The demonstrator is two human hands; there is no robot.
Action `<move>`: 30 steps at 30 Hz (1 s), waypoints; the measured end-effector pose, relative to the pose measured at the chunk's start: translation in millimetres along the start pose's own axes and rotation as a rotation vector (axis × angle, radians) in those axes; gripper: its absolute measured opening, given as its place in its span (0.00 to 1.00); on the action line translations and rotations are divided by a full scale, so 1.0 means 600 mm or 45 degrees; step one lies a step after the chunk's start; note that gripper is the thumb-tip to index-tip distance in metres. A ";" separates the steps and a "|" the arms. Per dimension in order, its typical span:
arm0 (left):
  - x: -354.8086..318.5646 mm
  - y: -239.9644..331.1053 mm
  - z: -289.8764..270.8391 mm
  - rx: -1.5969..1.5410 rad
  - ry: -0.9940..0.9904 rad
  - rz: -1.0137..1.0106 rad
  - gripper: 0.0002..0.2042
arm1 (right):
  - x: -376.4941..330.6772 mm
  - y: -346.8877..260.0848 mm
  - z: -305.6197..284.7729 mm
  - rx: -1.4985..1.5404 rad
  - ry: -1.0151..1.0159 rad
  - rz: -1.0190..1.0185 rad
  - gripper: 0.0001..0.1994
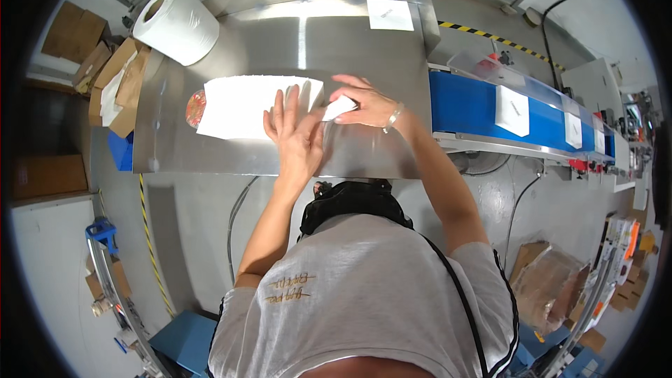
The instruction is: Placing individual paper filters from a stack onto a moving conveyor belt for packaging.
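Observation:
A long white paper sheet [238,108] lies across the steel table. A round red patterned piece [195,108] shows partly at its left end; the rest is covered. My left hand [297,143] rests on the right part of the sheet with its fingers stretched out flat. Just right of it, my right hand [369,105] is closed on a small folded piece of white paper [339,108] at the sheet's right end. Whether this piece joins the sheet, I cannot tell.
A big white paper roll [176,24] stands at the table's [364,147] far left corner, near open cardboard boxes [122,91]. One white square packet [390,15] lies at the far right. A blue conveyor belt [470,105] carrying several white packets adjoins the right side.

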State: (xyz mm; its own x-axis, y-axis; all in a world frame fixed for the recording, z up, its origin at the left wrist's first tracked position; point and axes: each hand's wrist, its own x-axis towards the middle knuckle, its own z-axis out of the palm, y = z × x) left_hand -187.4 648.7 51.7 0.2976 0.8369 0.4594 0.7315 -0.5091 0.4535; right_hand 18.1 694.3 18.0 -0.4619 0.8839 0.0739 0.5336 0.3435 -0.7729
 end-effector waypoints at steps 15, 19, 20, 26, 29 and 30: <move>-0.005 -0.027 0.006 0.106 0.172 -0.096 0.13 | -0.235 0.218 -0.187 -0.612 0.961 1.343 0.24; -0.003 -0.025 0.003 0.075 0.163 -0.096 0.12 | -0.157 0.133 -0.134 -0.566 0.788 0.413 0.25; -0.003 -0.026 0.000 0.075 0.158 -0.090 0.12 | -0.112 0.074 -0.111 -0.408 0.496 0.297 0.25; 0.006 -0.011 -0.013 0.040 0.014 -0.048 0.15 | 0.018 0.022 0.020 -0.283 0.222 -0.287 0.22; 0.007 -0.026 -0.016 0.122 0.087 -0.157 0.21 | 0.002 0.053 0.023 0.675 0.142 0.276 0.16; 0.003 -0.037 -0.016 0.118 0.088 -0.169 0.21 | -0.016 0.062 0.013 0.554 0.273 0.308 0.15</move>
State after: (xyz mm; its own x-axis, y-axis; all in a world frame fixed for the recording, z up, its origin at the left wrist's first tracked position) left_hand -208.9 659.3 49.8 0.1536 0.8781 0.4531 0.8158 -0.3714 0.4433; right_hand 36.7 695.9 -16.5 -0.1830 0.9820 -0.0470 0.2433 -0.0011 -0.9699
